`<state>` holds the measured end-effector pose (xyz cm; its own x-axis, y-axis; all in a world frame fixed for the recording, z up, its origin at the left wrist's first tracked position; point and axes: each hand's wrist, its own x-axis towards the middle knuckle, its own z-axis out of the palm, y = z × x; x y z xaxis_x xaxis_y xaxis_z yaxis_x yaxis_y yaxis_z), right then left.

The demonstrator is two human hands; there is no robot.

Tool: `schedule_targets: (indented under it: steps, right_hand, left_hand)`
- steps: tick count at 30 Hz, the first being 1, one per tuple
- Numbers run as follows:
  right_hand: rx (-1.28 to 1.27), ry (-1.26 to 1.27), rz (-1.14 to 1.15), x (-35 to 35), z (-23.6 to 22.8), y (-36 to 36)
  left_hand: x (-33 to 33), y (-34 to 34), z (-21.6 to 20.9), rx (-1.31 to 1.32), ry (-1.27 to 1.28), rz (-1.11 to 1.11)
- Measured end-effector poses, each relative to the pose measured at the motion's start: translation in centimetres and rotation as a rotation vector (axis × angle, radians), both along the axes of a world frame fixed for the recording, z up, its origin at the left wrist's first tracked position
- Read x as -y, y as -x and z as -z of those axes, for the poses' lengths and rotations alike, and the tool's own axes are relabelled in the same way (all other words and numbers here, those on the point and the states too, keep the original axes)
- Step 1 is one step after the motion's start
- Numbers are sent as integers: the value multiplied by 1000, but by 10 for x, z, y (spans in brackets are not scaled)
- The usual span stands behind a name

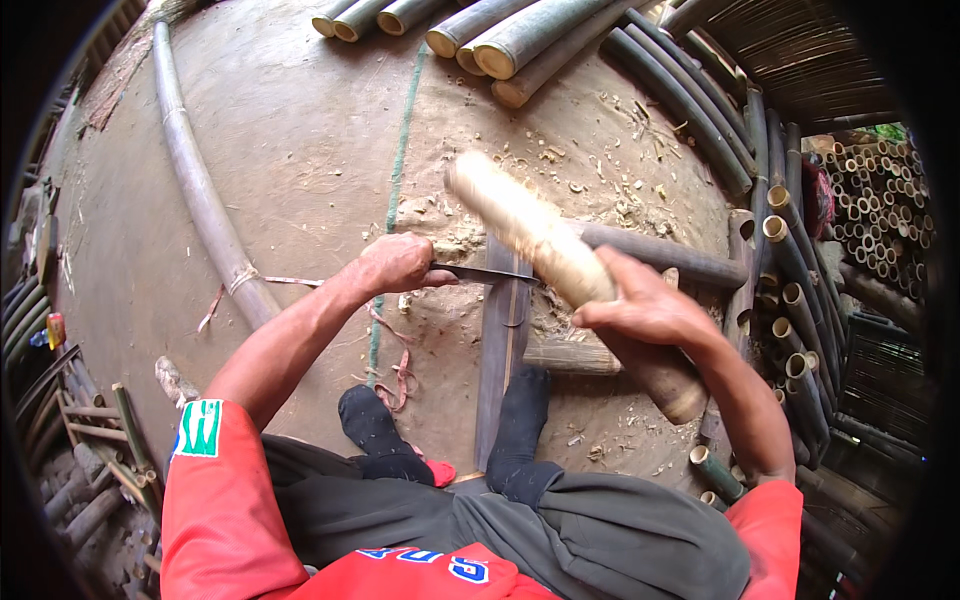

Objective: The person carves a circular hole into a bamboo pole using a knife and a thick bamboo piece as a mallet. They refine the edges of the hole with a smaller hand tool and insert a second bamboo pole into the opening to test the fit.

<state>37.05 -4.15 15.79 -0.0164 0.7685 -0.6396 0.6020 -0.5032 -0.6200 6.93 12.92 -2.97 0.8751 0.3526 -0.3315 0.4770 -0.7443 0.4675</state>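
Observation:
My left hand [402, 263] is closed round the handle of a knife [487, 273], its dark blade pointing right over a long dark bamboo slat [495, 375]. In my right hand [645, 305] is a thick round club-like length [520, 225], pale and motion-blurred at the far end, brown at the near end. Whether it is solid wood or bamboo I cannot tell. It slants from far left to near right, and the knife tip lies close to its left side. Whether blade and length touch is unclear.
A bamboo pole [660, 250] and a short pale piece [572, 356] lie beside the slat. Cut bamboo poles [515, 40] lie at the far side, more stand at the right. One long pole [195, 165] curves at left. Shavings litter the ground; a pink ribbon [403, 375] lies near my feet.

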Motion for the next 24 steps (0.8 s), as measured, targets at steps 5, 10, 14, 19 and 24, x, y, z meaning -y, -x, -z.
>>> schedule_targets:
  steps: [5, 10, 14, 19, 24]
  right_hand:
    - [-79, -601, 263, -11, -40, 19]
    - [176, 75, -35, 34, 62, 33]
    - [-64, 94, 87, 12, 28, 10]
    - [-480, -91, 593, 13, 1, 7]
    - [-525, -87, 748, 43, 22, 2]
  left_hand:
    - [-1, 6, 3, -6, 0, -17]
    - [-7, -8, 10, 157, 24, 31]
    - [-28, -19, 8, -399, 486, -66]
    - [-35, -11, 17, -433, 746, -166]
    - [13, 0, -13, -94, 56, -71]
